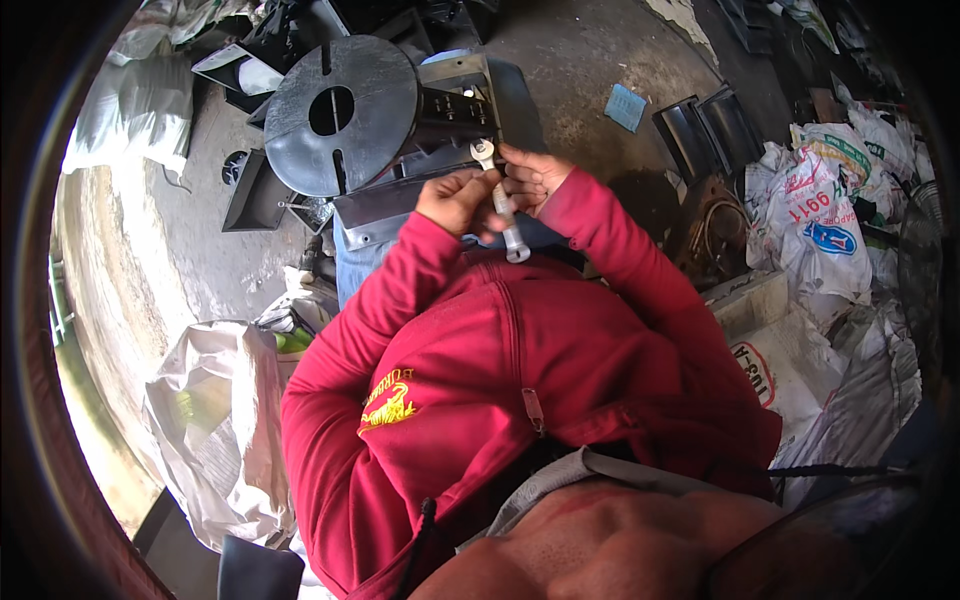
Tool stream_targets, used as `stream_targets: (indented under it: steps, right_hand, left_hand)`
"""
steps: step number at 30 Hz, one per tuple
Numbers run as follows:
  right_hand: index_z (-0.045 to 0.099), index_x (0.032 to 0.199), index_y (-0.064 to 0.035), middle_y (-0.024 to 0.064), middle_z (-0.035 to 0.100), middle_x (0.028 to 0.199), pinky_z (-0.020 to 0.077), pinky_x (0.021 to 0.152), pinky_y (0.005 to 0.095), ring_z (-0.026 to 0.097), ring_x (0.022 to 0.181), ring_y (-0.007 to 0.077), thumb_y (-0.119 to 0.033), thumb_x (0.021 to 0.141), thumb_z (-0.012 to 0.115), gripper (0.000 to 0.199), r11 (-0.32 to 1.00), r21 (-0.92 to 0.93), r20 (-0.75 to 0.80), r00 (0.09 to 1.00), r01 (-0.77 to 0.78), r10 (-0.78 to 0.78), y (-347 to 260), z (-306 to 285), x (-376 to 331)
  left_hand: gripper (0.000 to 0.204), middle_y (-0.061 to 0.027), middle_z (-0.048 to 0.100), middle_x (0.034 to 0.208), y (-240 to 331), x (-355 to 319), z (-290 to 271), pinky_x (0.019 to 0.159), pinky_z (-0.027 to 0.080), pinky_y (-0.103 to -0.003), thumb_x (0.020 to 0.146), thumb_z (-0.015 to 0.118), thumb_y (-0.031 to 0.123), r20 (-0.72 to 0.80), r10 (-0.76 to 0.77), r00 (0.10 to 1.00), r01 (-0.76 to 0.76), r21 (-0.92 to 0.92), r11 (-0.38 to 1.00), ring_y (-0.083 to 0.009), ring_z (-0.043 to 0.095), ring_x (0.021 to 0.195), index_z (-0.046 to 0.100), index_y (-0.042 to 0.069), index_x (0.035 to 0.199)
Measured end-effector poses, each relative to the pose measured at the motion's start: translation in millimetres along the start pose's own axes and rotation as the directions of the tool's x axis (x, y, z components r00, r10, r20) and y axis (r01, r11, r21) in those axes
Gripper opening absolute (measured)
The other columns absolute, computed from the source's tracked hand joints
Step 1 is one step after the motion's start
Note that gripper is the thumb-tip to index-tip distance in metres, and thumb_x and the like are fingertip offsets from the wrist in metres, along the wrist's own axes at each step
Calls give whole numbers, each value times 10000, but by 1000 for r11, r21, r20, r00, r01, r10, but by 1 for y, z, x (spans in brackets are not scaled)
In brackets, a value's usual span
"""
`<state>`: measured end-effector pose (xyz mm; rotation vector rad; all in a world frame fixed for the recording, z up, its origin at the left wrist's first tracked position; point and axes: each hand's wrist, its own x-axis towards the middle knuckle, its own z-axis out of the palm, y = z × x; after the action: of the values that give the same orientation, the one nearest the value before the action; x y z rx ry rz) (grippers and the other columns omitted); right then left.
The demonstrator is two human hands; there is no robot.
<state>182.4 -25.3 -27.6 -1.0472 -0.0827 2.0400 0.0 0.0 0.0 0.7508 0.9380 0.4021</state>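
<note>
Head camera: left hand [458, 200] pinches the wrench [503, 206], right hand [536, 182] half-curled just beside it (its hold unclear)! Stiff metal, likely hefty, maybe slick; best gripped mid-shaft.

The clearest way I can see runs far right of the right grip [537, 178], over bare floor [590, 50] with a flat blue sheet [626, 107] on it, until black trays [728, 125] stand across; to the far left, a big slotted disc [385, 120] bars passage, and a bolted black block [450, 118] leaves little visible room beyond the wrench [503, 203]
</note>
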Motion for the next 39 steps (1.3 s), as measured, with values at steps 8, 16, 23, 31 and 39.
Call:
stream_targets:
  steps: [8, 16, 23, 31, 39]
  right_hand:
    - [561, 961, -71, -82, 307, 484, 253, 391, 199, 271, 396, 35, -290, 1008, 515, 230, 991, 125, 258, 966, -44, 11, 1, -20, 11]
    - [472, 1325, 14, -62, 345, 593, 253, 412, 185, 300, 468, 28, -309, 997, 528, 464, 978, -17, 331, 922, -209, 202, 34, -8, -7]
    - [342, 1434, 12, -53, 349, 606, 260, 419, 193, 299, 471, 33, -261, 1010, 500, 529, 984, -60, 346, 921, -168, 178, 18, 21, 15]
    - [386, 1342, 31, -36, 343, 581, 251, 402, 208, 302, 465, 58, -211, 951, 521, 480, 989, 54, 462, 881, -137, 97, 40, 8, 55]
    - [538, 1017, -1, -25, 332, 555, 239, 394, 211, 286, 449, 65, -193, 949, 509, 206, 994, 55, 172, 982, -91, 80, 47, -5, 33]
  left_hand:
    - [256, -19, 641, 705, 12, -20, -40, 539, 411, -189, 980, 578, 254, 215, 220, 952, -250, 125, 960, -51, 551, 574, 664, 16, 937]
    - [193, -69, 683, 747, -22, -66, -93, 588, 515, -337, 920, 629, 274, 216, 487, 846, -455, 769, 450, -255, 648, 617, 681, 104, 994]
    - [226, -86, 705, 963, -16, -62, -117, 753, 540, -349, 898, 643, 265, 282, 588, 759, -591, 678, 438, -252, 680, 843, 728, 86, 1007]
    - [233, -64, 706, 842, -68, 77, -380, 509, 493, -272, 902, 667, 242, -871, 145, 469, -72, 125, 989, -133, 622, 610, 707, 59, 1040]
    - [346, -159, 634, 1224, -127, 302, -422, 944, 500, -454, 918, 463, 227, -608, 182, 773, 496, 757, 425, -325, 622, 1125, 665, 107, 1172]
